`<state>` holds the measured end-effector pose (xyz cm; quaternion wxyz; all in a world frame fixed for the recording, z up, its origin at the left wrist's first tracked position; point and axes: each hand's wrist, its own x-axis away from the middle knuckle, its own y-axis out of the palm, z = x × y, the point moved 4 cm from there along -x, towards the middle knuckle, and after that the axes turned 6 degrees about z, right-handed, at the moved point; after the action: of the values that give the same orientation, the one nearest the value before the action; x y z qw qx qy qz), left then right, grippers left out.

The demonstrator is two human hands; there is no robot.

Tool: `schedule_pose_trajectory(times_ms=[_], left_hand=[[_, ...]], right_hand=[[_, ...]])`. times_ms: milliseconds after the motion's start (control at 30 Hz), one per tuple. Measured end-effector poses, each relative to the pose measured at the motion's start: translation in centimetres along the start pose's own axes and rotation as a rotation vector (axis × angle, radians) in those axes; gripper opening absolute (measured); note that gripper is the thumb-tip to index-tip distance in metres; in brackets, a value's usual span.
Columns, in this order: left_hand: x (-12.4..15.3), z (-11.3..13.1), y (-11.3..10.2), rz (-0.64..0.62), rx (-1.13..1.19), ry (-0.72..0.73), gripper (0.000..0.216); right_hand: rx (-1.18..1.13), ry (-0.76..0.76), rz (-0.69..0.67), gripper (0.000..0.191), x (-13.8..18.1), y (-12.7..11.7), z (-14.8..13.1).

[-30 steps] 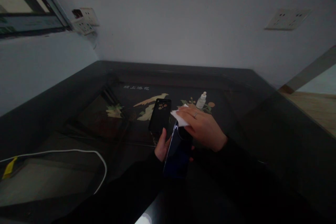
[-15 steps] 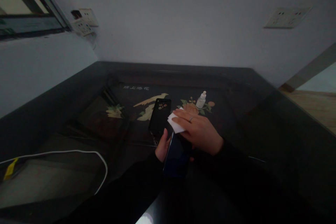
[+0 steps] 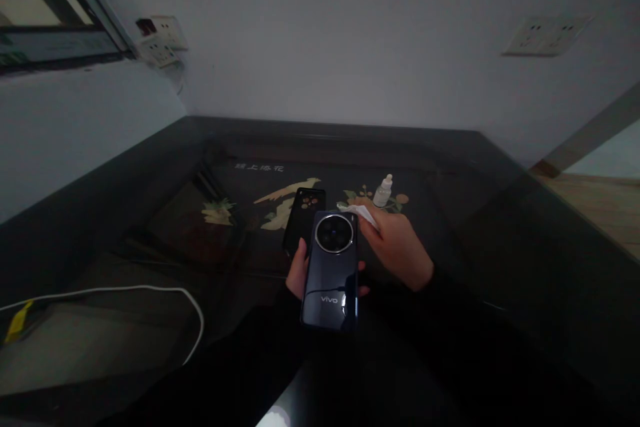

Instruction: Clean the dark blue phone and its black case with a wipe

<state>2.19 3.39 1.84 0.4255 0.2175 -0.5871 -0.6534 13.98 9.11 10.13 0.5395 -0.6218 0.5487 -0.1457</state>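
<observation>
Left hand [image 3: 299, 271] grips dark blue glossy vivo phone [image 3: 330, 270], back up; right hand [image 3: 397, 247] pinches white wipe [image 3: 361, 212] at phone's top corner, over black table [image 3: 500, 227].

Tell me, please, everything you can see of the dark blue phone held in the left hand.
The phone shows its back: glossy dark blue, with a large round camera module in a silver ring near the far end and "vivo" lettering lower down. It is raised off the dark table. The left hand holds it by the sides, thumb on the left edge, fingertips on the right. The right hand holds a white wipe at its far right corner.
</observation>
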Motion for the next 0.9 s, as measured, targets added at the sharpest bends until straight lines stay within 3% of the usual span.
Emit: schedule_pose_trajectory(times_ms=[200,400,633,900], left_hand=[[-0.6,0.0,-0.8,0.070,0.043,0.072,0.064],[-0.4,0.6,-0.4,0.141,0.037,0.076,0.067],[0.0,0.4,0.2,0.120,0.029,0.042,0.066],[-0.4,1.9,-2.7,0.179,-0.113,0.015,0.058]], right_hand=[[0.140,0.031,-0.016,0.034,0.7,-0.3,-1.0],[0.251,0.032,-0.135,0.022,1.1,-1.0,-1.5],[0.088,0.008,-0.039,0.029,0.4,-1.5,-0.7],[0.061,-0.073,-0.114,0.035,2.3,-0.7,-2.5]])
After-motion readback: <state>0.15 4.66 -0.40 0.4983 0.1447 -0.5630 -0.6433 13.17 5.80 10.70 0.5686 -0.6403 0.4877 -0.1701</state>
